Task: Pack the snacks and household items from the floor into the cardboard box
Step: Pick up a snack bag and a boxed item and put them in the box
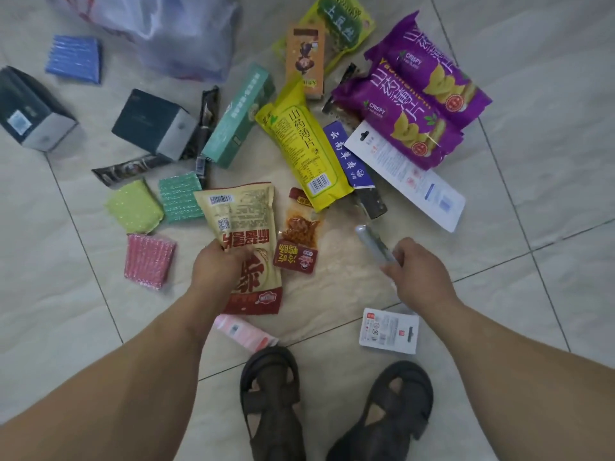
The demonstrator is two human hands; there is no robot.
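Already the left hand (pixel 218 266) gripped the beige snack pouch (pixel 243 241) on the floor, its long axis pointing away, while the right hand (pixel 421 272), beside it, pinched a silvery tube (pixel 374 242).

Readable stuff here: both purple snack bags (pixel 429 104) say "CRISPY" in white, with big Chinese 山药薄片 down the front. The yellow pouch (pixel 304 144) carries the same 山药薄片 in dark print, plus a barcode at its lower end. The beige and red bag (pixel 243 237) has a barcode and a QR code — its fine print is too blurry. The rest is unreadable.
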